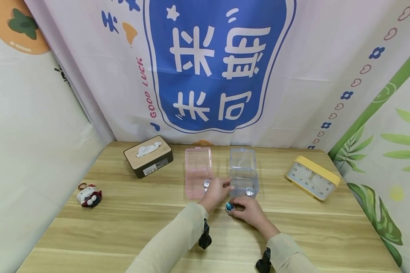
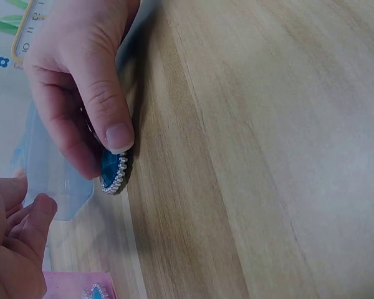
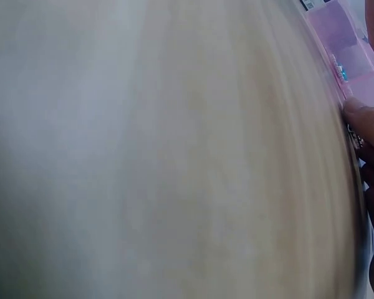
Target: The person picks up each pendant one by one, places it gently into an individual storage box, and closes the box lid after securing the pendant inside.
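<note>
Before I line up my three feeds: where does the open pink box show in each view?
Head: the pink box sits slightly left of centre, below mid-height, partly hidden by the left hand.
Left wrist: bottom edge, left of centre, only partly in frame.
Right wrist: upper right, near the edge.
Shared landmark: the right hand, pinching the teal-stoned piece.

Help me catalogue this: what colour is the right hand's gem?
The gem is teal with a silvery rim, clearest in the left wrist view.
</note>
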Tool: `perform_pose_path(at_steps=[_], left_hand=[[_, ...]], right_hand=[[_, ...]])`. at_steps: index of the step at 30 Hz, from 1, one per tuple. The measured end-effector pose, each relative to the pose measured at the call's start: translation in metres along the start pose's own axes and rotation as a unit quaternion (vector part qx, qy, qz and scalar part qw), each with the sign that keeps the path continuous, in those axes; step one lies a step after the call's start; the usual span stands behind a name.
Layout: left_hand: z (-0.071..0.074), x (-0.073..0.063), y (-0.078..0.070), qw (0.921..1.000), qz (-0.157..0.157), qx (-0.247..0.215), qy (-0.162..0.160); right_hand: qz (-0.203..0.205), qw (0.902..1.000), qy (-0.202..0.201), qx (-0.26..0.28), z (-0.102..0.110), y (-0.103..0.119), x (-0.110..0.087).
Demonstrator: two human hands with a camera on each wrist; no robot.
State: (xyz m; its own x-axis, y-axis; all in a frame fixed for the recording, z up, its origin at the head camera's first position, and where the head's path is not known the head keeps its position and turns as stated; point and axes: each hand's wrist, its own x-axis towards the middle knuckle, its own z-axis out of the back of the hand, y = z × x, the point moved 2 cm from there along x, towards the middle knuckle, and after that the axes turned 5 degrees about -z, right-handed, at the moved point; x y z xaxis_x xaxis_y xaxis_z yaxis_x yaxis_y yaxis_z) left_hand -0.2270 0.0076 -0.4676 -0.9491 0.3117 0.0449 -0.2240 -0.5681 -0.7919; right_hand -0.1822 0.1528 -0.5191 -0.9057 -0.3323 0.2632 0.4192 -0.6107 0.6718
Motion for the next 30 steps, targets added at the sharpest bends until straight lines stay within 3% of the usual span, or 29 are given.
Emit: perform_pose_path(at_steps=[8,22,30], left_hand=[[-0.0001,0.0000,0.0006,0.9999,-0.012,0.002,-0.008],[-0.0004,0.0003,0.0005,1.0000,-0.002,0.003,0.002],[0.0000,-0.0004,-0.0002,1.0000,-0.002,0.002,0.001]], right_hand=[[0.048,0.9978,-0.037,-0.027,-0.0026,0.0013,-0.0004],[0.064,0.9958,-0.056,-0.036,-0.0045,0.0021,-0.0008],[0.013,0.9983,-0.055,-0.017,-0.0056,0.0018,0.0015]])
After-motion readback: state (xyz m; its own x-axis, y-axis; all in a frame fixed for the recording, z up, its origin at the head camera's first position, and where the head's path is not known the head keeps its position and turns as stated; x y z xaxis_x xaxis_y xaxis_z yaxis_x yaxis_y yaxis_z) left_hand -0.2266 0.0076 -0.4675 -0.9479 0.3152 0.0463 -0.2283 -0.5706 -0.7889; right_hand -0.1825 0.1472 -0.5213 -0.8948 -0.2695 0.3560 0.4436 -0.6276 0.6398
